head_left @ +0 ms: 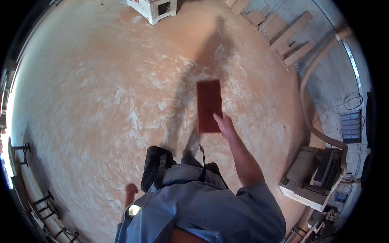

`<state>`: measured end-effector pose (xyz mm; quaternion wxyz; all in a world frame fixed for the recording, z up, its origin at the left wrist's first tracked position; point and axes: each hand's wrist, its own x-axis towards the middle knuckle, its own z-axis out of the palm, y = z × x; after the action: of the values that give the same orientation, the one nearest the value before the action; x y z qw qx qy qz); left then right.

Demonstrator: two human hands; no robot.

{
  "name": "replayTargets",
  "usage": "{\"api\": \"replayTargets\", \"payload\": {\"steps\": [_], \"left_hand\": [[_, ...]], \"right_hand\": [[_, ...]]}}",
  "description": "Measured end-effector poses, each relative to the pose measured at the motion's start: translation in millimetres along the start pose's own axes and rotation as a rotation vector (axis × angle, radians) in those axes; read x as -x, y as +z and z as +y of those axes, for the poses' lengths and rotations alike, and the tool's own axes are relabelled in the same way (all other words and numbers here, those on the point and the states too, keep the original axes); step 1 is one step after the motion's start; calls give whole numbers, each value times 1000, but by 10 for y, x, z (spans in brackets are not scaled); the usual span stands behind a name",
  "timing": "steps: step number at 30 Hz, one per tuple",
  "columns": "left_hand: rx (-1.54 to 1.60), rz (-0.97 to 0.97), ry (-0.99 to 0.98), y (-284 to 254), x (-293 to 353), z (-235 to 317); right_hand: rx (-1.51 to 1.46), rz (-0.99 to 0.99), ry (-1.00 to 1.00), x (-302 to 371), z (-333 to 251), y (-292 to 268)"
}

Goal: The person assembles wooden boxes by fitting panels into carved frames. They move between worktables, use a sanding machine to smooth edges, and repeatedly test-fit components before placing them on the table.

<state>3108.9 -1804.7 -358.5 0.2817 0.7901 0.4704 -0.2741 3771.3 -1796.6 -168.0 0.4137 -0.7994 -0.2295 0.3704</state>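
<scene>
My right hand [225, 126] is closed on a flat, rectangular, reddish-brown board [209, 103], its thumb lying over the face near the lower right corner. The board is held out in front of me above the floor, with its long side pointing away. Low on the left, my left hand [131, 189] hangs beside my body, away from the board. It looks small and blurred, so its fingers cannot be made out. Nothing shows in it.
A dusty floor [93, 93] spreads around me. Wood pieces [289, 30] lean along the wall at the far right. A thick hose [304, 91] runs down to a machine [304, 178] on the right. Another pale machine [153, 10] stands ahead. Dark metal stands [44, 202] line the left.
</scene>
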Motion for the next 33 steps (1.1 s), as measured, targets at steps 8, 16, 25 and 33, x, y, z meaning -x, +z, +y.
{"api": "replayTargets", "payload": {"steps": [8, 16, 25, 33], "left_hand": [[301, -204, -134, -1151, -1509, -470], [1175, 509, -264, -5944, -4776, -1015], [1389, 329, -356, -8288, -7441, -753], [1744, 123, -274, -10631, -9902, -178]], "right_hand": [[-671, -198, 14, -2094, -2445, 1093], [-548, -167, 74, -4080, -3749, 1708], [-491, -144, 105, -7186, -5149, 2414], [-291, -29, -59, -8990, -6862, 2738]]}}
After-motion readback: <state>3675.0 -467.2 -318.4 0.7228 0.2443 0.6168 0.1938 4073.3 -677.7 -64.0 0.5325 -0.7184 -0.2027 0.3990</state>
